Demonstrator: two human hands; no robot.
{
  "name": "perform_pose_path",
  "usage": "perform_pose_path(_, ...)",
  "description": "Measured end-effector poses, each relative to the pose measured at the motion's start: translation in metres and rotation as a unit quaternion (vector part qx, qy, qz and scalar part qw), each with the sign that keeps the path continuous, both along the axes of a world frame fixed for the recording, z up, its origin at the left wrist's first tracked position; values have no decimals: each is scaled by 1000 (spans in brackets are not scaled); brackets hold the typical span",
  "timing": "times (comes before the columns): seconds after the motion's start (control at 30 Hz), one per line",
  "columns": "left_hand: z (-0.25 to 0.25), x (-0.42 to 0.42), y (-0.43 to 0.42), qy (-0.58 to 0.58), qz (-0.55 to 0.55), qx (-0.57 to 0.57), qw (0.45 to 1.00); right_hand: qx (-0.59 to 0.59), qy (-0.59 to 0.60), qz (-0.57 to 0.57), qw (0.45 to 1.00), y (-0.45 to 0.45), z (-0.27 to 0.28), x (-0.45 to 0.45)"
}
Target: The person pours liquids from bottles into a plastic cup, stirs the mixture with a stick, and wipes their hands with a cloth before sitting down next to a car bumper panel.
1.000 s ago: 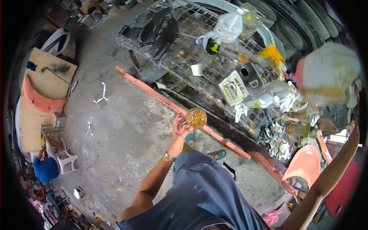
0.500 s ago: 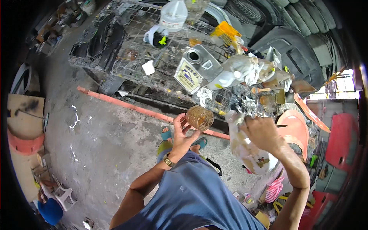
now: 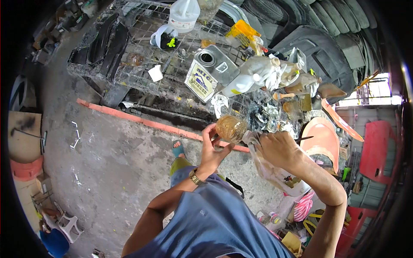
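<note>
My left hand (image 3: 211,155) is closed round a brownish, see-through plastic cup (image 3: 231,129) with crusted walls, held over the floor in front of the worktable. My right hand (image 3: 280,149) grips the upper part of a large stained plastic jug (image 3: 275,174), whose body slants down to the right. The jug's mouth end is close beside the cup, at its right. I cannot tell whether anything runs from the jug. Beyond my hands stands a rectangular metal can (image 3: 211,69) with a printed label and a round opening.
The wire-mesh worktable (image 3: 142,47) carries a clear jug (image 3: 184,17), a tipped white container (image 3: 165,38), a white cup (image 3: 155,73), several cloudy bottles (image 3: 258,71) and crumpled foil (image 3: 266,114). A pink strip (image 3: 146,123) runs along its front. Red panels (image 3: 378,150) stand right.
The jug's mouth end has come next to the cup, and my right hand has moved slightly left. My left hand has shifted right with the cup. The whole view has also shifted.
</note>
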State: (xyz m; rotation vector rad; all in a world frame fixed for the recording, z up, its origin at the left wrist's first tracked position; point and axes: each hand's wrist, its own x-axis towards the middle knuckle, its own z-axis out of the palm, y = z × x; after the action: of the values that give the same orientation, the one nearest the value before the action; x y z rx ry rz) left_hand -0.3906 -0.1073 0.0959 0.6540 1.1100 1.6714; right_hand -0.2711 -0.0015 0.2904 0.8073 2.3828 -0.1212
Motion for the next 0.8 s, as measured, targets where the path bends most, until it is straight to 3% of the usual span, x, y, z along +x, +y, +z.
perform_pose_path(0.8,-9,9,0,-35,7,11,999,-36,-93,8,995,11,-7,-19)
